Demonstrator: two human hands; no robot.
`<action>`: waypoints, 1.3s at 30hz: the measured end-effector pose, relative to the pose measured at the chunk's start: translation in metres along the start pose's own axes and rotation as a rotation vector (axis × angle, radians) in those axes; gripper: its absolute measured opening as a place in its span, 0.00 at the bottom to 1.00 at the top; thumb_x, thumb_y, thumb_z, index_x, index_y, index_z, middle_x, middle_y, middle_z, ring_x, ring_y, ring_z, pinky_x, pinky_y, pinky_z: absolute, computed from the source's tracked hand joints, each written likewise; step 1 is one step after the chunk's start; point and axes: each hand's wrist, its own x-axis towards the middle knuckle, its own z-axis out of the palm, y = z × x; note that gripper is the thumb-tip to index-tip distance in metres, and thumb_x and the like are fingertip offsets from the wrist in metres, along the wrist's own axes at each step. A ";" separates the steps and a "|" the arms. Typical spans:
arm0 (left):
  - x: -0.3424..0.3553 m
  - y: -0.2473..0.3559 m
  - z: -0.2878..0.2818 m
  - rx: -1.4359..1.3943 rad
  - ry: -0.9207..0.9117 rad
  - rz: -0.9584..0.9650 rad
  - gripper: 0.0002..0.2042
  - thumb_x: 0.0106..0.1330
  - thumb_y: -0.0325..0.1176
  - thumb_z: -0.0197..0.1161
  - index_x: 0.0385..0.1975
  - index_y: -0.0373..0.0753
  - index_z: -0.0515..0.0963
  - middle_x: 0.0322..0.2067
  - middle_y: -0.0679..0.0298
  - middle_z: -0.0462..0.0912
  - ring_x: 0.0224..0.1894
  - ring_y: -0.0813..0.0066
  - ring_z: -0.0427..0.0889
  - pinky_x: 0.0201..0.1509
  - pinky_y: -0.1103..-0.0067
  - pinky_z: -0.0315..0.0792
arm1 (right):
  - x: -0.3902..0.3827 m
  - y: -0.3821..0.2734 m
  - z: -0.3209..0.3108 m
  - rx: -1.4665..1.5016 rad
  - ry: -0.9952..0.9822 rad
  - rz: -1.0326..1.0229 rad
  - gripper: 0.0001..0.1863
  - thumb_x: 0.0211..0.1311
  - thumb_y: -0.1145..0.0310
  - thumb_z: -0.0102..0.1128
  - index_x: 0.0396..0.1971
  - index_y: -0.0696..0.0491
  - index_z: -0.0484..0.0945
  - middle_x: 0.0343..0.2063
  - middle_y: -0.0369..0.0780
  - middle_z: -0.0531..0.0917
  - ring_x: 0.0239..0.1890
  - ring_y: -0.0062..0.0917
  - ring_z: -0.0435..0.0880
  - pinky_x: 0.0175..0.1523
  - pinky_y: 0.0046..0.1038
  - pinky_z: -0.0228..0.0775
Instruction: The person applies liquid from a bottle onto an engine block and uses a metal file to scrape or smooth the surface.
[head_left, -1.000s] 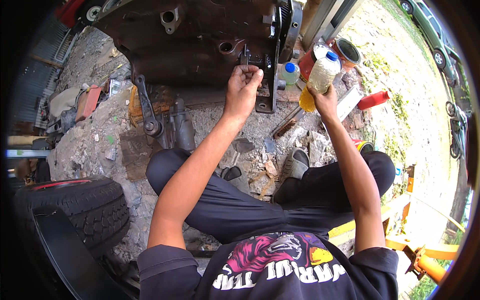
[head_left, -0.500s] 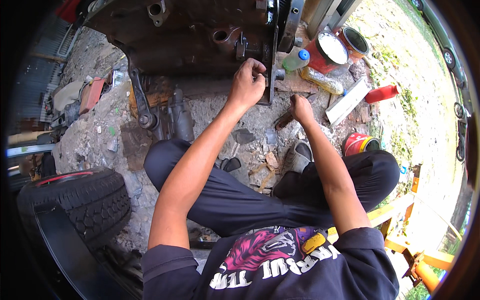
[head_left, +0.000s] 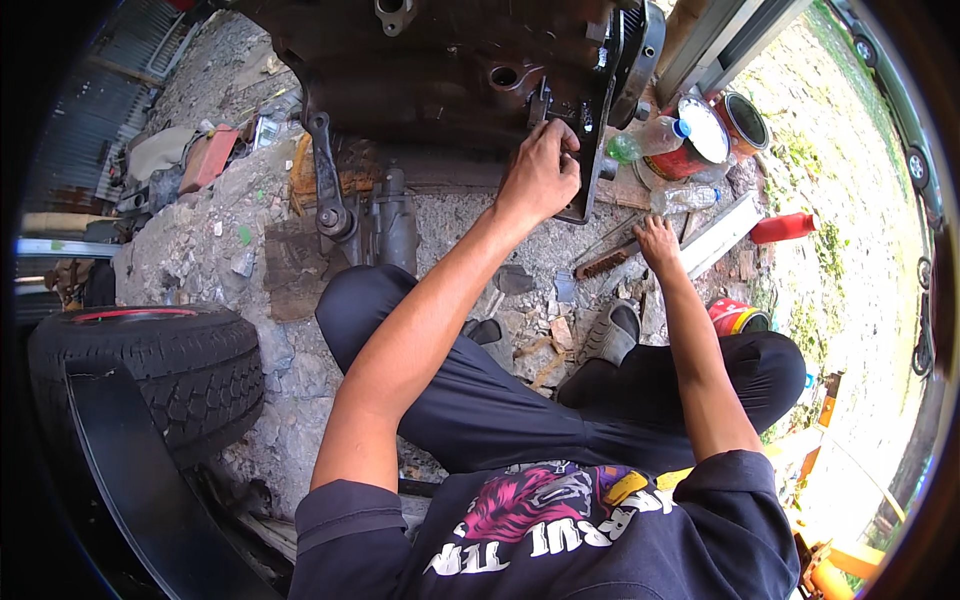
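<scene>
Above me stands a dark, greasy engine block (head_left: 430,110) with a flat flange (head_left: 603,120) along its right side. My left hand (head_left: 543,172) is up against its lower right part, beside the flange. Its fingers are curled in, and whatever they may hold is hidden. Lower and to the right, my right hand (head_left: 658,242) has its fingers spread and pointing down to the ground. Just left of it lies a brown brush (head_left: 607,260). A clear plastic bottle (head_left: 686,199) lies beyond its fingertips.
Past the flange are a tilted bottle with a blue cap (head_left: 662,135), a red bucket (head_left: 705,130) and an open can (head_left: 745,120). A white metal channel (head_left: 722,235) and a red bottle (head_left: 783,228) lie to the right. A tyre (head_left: 150,375) is at left.
My right hand has gone from closed to spread fingers. My left hand stays at the block, fingers still curled. The whole view has shifted, so the block sits further right in the picture.
</scene>
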 end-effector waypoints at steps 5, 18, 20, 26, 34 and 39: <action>0.000 0.008 -0.009 0.037 -0.025 -0.035 0.07 0.63 0.24 0.52 0.39 0.33 0.72 0.37 0.51 0.78 0.40 0.54 0.80 0.46 0.65 0.73 | 0.000 -0.001 -0.011 -0.008 -0.062 -0.282 0.14 0.62 0.63 0.54 0.46 0.50 0.71 0.39 0.40 0.81 0.49 0.33 0.79 0.56 0.39 0.65; 0.000 0.015 -0.159 0.324 -0.290 -0.317 0.17 0.71 0.42 0.54 0.47 0.34 0.77 0.41 0.48 0.84 0.46 0.51 0.82 0.52 0.68 0.73 | -0.046 -0.132 -0.142 1.024 -0.152 -0.128 0.23 0.60 0.58 0.62 0.45 0.62 0.68 0.28 0.57 0.82 0.36 0.57 0.81 0.42 0.49 0.72; -0.004 0.015 -0.198 0.354 -0.189 -0.379 0.18 0.71 0.44 0.53 0.48 0.34 0.76 0.43 0.48 0.83 0.48 0.52 0.82 0.53 0.68 0.73 | -0.040 -0.177 -0.173 1.079 -0.066 0.072 0.27 0.64 0.49 0.59 0.44 0.62 0.72 0.29 0.59 0.82 0.36 0.56 0.82 0.42 0.48 0.72; -0.024 0.013 -0.234 0.234 -0.011 -0.319 0.18 0.72 0.44 0.56 0.47 0.33 0.76 0.37 0.57 0.83 0.40 0.70 0.81 0.47 0.74 0.73 | 0.019 -0.245 -0.199 1.411 0.434 0.305 0.21 0.68 0.56 0.59 0.44 0.61 0.69 0.24 0.49 0.80 0.27 0.37 0.80 0.35 0.38 0.70; -0.037 0.012 -0.254 0.187 -0.106 -0.389 0.19 0.70 0.45 0.59 0.47 0.32 0.75 0.39 0.57 0.82 0.42 0.70 0.80 0.51 0.74 0.73 | 0.084 -0.243 -0.224 1.423 0.573 0.442 0.24 0.71 0.53 0.52 0.36 0.65 0.76 0.24 0.57 0.80 0.27 0.49 0.79 0.37 0.41 0.71; -0.036 0.010 -0.246 0.179 -0.136 -0.384 0.21 0.70 0.45 0.59 0.48 0.31 0.75 0.39 0.56 0.82 0.43 0.69 0.81 0.51 0.73 0.73 | 0.135 -0.253 -0.256 1.471 0.624 0.435 0.26 0.71 0.51 0.52 0.34 0.65 0.78 0.19 0.56 0.78 0.22 0.39 0.78 0.34 0.37 0.71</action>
